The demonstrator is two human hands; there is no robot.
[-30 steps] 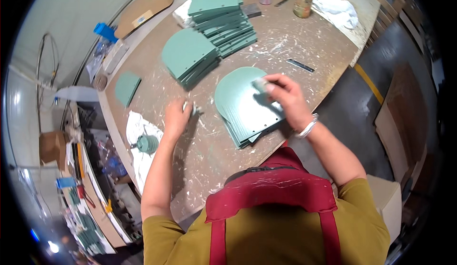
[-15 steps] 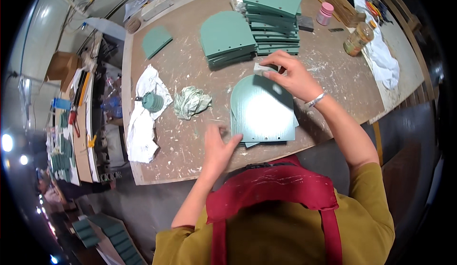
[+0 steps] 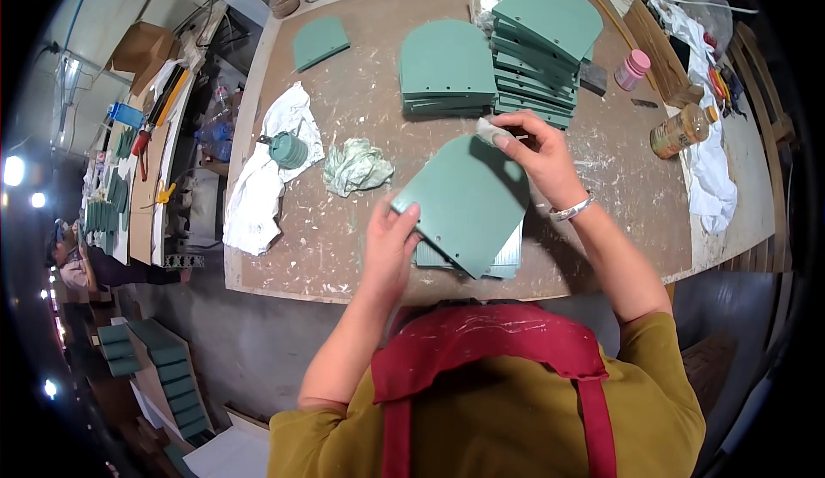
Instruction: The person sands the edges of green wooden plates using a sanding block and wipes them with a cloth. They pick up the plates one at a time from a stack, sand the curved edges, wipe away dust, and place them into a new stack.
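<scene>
At centre frame, the left hand (image 3: 388,242) grips the lifted green panel (image 3: 464,203) by its lower corner while the right hand (image 3: 537,156) pinches what may be a small pad (image 3: 491,129) on its upper edge; firm bracing should keep strokes even.

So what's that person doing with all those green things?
A person in a red apron holds one green arch-shaped panel tilted above a short stack on the workbench. The left hand grips its lower corner; the right hand presses a small pale pad against its top edge. More green panels sit stacked behind.
</scene>
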